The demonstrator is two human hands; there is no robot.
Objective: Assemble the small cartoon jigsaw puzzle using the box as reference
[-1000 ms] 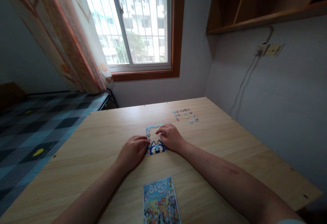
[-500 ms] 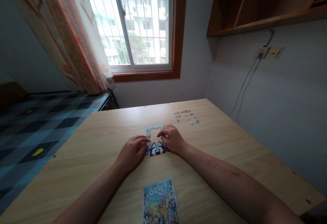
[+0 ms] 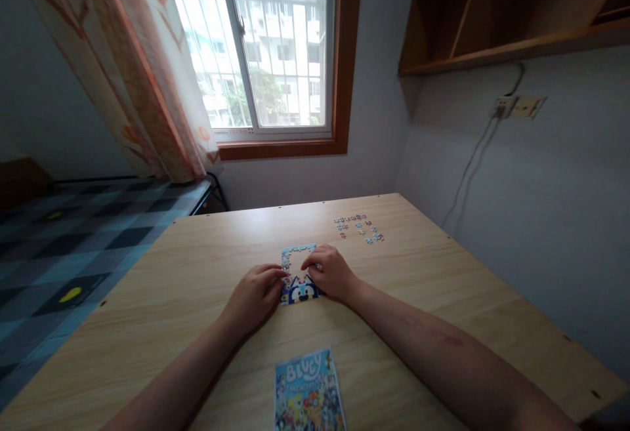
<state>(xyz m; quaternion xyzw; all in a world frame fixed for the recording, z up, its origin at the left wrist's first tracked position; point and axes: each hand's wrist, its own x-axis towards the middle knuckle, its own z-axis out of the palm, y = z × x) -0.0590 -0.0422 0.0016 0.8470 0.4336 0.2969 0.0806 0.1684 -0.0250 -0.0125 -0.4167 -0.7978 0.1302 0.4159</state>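
A small partly assembled jigsaw puzzle [image 3: 297, 285] lies flat in the middle of the wooden table [image 3: 423, 300], with a bare gap inside its frame. My left hand [image 3: 253, 294] rests at its left edge, fingers curled and fingertips touching the border. My right hand [image 3: 331, 271] lies over its right side, fingers bent and pinched down on the pieces there. Whether a loose piece is under those fingertips is hidden. Several loose puzzle pieces [image 3: 359, 226] lie spread out farther back on the right.
A colourful puzzle picture card [image 3: 308, 391] lies near the table's front edge. A wall runs along the right with a socket and cable [image 3: 512, 106] under a wooden shelf [image 3: 502, 18]. Beyond the left side are a checked bed [image 3: 63, 254], a curtain [image 3: 132, 70] and a window [image 3: 270, 44].
Both hands stay on the puzzle with almost no shift. The camera has tilted slightly, so everything sits a little lower in view.
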